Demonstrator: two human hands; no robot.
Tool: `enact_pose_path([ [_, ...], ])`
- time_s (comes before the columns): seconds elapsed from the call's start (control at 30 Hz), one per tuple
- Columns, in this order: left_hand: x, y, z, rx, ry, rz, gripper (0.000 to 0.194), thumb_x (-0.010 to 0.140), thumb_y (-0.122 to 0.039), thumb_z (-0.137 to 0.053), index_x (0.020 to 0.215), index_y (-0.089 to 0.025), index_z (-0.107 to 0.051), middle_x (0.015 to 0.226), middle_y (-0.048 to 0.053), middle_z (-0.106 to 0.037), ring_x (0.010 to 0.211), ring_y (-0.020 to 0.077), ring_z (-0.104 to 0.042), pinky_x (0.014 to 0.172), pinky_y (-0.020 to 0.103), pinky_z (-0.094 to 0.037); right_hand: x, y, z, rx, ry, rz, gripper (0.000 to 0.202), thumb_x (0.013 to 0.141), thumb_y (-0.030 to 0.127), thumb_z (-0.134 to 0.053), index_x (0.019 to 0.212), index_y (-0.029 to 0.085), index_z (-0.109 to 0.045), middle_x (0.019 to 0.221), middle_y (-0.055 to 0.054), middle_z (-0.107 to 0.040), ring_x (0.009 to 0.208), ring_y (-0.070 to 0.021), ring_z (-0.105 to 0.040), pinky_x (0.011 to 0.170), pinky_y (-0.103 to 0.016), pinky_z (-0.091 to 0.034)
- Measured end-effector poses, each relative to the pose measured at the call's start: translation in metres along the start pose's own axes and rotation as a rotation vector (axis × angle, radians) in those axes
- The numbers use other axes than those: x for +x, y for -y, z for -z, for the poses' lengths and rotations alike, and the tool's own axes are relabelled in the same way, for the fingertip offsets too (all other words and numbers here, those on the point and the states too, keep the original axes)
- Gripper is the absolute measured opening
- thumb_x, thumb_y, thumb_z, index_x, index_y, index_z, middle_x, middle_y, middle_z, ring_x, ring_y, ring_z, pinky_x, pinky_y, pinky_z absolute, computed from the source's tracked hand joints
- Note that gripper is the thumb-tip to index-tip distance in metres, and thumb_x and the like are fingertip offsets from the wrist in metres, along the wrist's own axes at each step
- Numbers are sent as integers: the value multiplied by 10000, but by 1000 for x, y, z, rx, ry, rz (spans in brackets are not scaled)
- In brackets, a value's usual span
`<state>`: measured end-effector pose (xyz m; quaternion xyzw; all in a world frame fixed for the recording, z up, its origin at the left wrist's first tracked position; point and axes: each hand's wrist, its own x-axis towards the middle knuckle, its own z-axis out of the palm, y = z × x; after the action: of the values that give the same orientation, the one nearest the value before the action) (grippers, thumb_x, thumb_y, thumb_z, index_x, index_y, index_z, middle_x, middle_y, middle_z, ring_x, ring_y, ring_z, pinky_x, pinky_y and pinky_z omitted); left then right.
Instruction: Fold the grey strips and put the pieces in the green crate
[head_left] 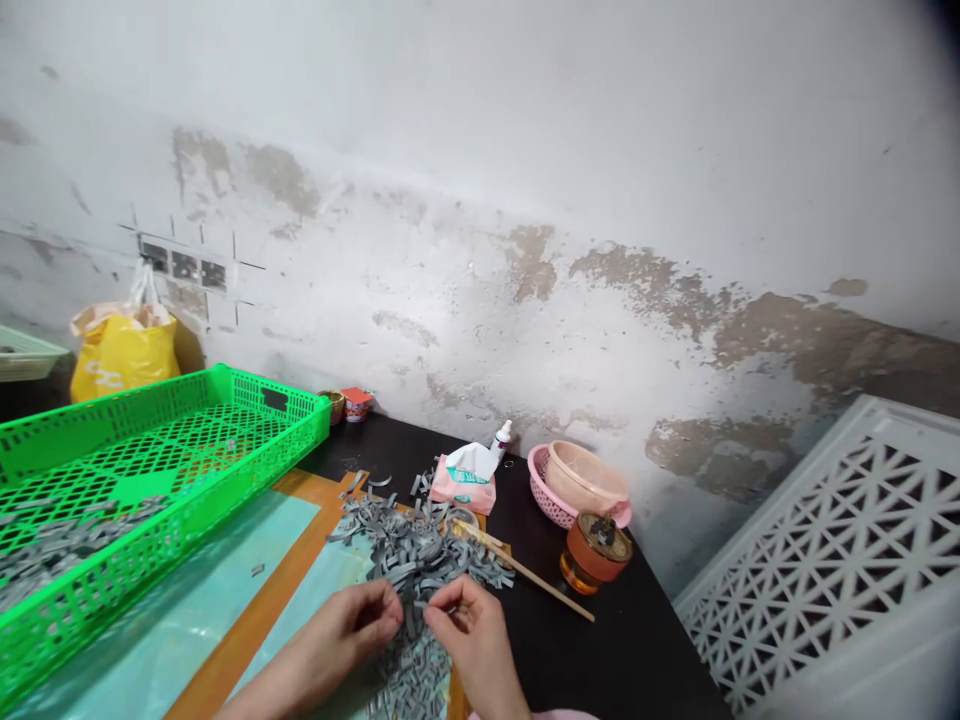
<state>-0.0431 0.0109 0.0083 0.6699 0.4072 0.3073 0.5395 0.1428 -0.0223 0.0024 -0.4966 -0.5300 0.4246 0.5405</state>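
Note:
My left hand (358, 622) and my right hand (472, 625) are close together, each with its thumb and fingers pinched. What the fingertips hold is too small or hidden to make out. Just beyond them lies a heap of bent grey strips (409, 545), with grey strip ends showing in the gap between my hands. Below and between my wrists, many short grey pieces (412, 680) are spread over the pale blue sheet (289, 590). A slim wooden stick (551, 588) rests on the right edge of the heap, beside a small round container (461, 520).
A green crate (277, 450) holding grey strips stands at left, a yellow bag (124, 355) behind it. Toward the wall are a tissue pack (457, 490), a white bottle (502, 437), pink baskets (585, 475) and an amber jar (592, 555). A white lattice crate (840, 550) stands right.

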Motion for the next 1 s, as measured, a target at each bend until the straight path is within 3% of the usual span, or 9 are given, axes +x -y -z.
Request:
enact_pose_path([
  [0.07, 7, -3, -4, -346, 26, 55, 310, 749, -451, -733, 763, -166, -615, 620, -8, -624, 552, 110, -523, 520, 204, -352, 1, -1, 1, 49, -4, 24, 108, 697, 214, -728, 689, 159, -635, 666, -12, -626, 631, -159, -555, 600, -253, -426],
  [0.13, 12, -6, -9, -573, 13, 135, 329, 692, -421, -810, 794, -161, -636, 673, 4, -679, 585, 95, -582, 536, 172, -402, 3, -1, 3, 92, -22, 53, 110, 693, 227, -735, 704, 155, -653, 688, -27, -643, 655, -174, -573, 620, -269, -442],
  [0.3, 12, -11, -19, -871, -61, 242, 288, 604, -249, -898, 781, -151, -693, 750, 36, -751, 636, 93, -681, 557, 132, -499, 6, 0, 7, 113, -46, 171, 50, 703, 203, -712, 702, 160, -687, 722, -46, -662, 696, -195, -599, 640, -282, -454],
  [0.6, 14, -3, -26, -977, -23, 239, 230, 610, -221, -894, 752, -135, -735, 625, 9, -705, 565, 61, -649, 531, 95, -502, 4, -4, 5, 111, -10, 180, 59, 705, 115, -680, 694, 172, -691, 745, -43, -666, 738, -202, -624, 681, -292, -474],
  [1.0, 10, -10, -23, -832, -34, 222, 265, 631, -292, -880, 798, -136, -746, 637, 18, -712, 565, 62, -614, 568, 123, -467, 2, 3, 7, -62, 36, 303, 128, 730, 60, -660, 698, 179, -692, 733, -34, -673, 712, -181, -632, 661, -270, -478],
])
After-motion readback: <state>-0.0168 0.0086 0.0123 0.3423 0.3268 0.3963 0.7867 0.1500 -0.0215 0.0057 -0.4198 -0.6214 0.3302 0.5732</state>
